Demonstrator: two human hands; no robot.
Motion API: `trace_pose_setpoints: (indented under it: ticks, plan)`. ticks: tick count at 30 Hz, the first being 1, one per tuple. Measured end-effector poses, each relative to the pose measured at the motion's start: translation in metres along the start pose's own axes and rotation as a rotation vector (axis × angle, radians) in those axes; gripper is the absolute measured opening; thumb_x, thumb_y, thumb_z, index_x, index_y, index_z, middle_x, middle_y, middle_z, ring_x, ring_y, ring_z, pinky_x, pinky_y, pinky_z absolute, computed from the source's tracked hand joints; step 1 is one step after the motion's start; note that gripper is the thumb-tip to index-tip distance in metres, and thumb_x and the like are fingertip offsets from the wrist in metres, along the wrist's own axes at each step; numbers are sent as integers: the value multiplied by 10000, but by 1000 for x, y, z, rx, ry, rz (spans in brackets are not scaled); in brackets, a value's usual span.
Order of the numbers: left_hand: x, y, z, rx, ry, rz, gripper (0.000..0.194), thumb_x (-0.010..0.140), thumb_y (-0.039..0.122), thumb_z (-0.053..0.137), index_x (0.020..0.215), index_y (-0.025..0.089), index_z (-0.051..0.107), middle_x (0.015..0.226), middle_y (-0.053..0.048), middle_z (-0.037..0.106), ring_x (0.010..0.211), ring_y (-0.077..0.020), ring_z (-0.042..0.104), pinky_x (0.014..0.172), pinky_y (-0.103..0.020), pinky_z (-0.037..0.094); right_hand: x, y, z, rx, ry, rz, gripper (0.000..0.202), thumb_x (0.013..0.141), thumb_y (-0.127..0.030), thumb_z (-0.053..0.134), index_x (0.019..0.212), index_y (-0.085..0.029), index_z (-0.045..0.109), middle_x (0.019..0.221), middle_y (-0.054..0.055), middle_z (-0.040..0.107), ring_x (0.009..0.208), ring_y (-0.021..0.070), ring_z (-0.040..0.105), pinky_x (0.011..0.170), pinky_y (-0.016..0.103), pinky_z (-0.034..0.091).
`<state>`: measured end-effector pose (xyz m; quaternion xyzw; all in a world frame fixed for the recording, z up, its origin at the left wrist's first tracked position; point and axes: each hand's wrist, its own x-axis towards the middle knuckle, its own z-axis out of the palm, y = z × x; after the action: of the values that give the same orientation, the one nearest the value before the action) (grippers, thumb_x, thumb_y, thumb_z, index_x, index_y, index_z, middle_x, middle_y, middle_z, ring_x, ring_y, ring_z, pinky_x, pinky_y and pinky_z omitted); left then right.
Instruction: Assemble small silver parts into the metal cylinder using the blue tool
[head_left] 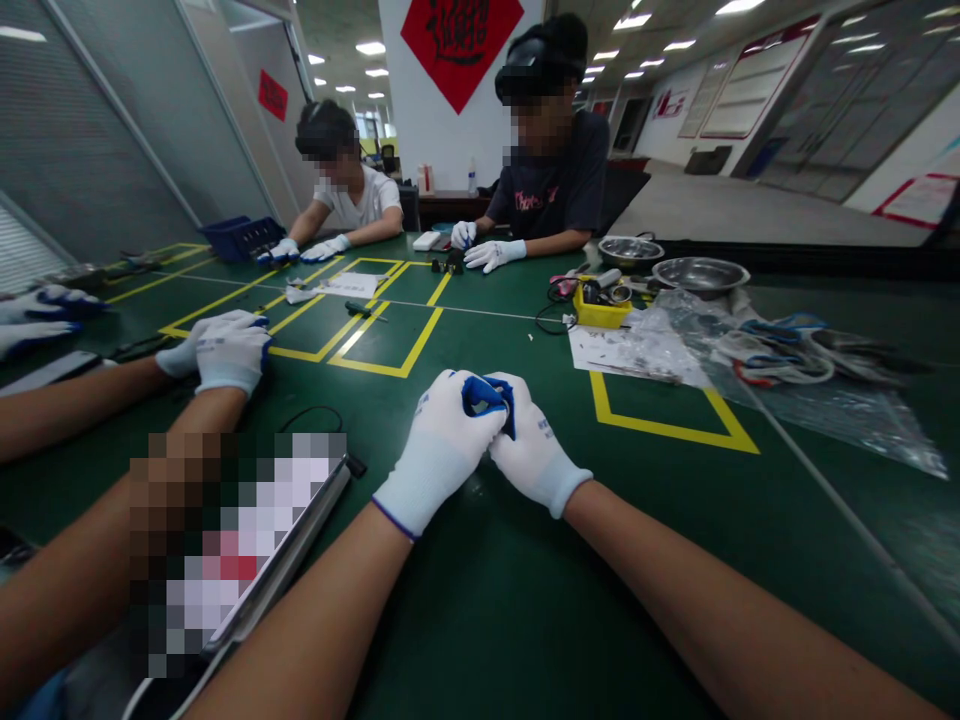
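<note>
Both my hands wear white gloves with blue palms and meet just above the green table (480, 610). My left hand (450, 430) is closed, its fingers curled inward against the other hand. Pressed up to it, my right hand (531, 440) is closed too. Whatever lies between the fingers is hidden by the gloves, so I cannot make out what they hold. Left of my forearm lies a flat device with a blurred screen (262, 540), a cable running from it.
A yellow bin (602, 308) of small parts stands at right, near metal bowls (701, 273) and a plastic bag (847, 410) with cables. A screwdriver (361, 310) lies ahead. A co-worker's gloved hands (225, 350) are at left; two people (555, 170) sit opposite.
</note>
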<state>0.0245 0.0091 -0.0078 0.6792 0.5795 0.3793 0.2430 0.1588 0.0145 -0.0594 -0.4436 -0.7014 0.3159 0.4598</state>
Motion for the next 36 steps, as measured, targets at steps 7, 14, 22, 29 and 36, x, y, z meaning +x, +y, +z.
trace_pose_setpoints:
  ticks: [7,14,22,29,36]
  plan:
    - [7,-8,-1,-354,13,14,176,930,168,551,1074,183,650,1114,-75,719,1046,-208,677,967,-389,547,1,7,1,40,168,9,461,855,-279,622,1294,-232,489,1230,123,688,1168,292,676,1067,528,518]
    - [3,-15,3,-317,-196,142,360,788,160,752,1141,187,690,1165,-67,678,1110,-233,679,1047,-403,533,0,14,1,113,188,13,745,781,-214,659,1477,-231,394,1302,139,674,1217,316,668,1082,567,521]
    - [9,-19,-1,-401,-265,135,437,703,170,849,1118,162,714,1104,-60,656,1082,-242,683,1037,-421,537,-2,7,-2,107,118,49,942,764,-216,701,1598,-213,262,1424,178,605,1274,351,639,1122,619,484]
    - [10,-27,5,-402,-250,76,442,727,186,839,1152,171,719,1160,-71,655,1099,-239,689,1048,-422,533,0,8,0,119,92,60,954,793,-194,628,1638,-221,186,1515,186,531,1320,328,614,1158,597,459]
    - [8,-27,9,-268,-121,190,294,816,202,763,1102,184,697,1128,-60,641,1068,-222,671,1003,-388,548,-1,16,5,28,95,-19,825,836,-191,608,1605,-245,315,1590,149,459,1448,320,487,1219,586,386]
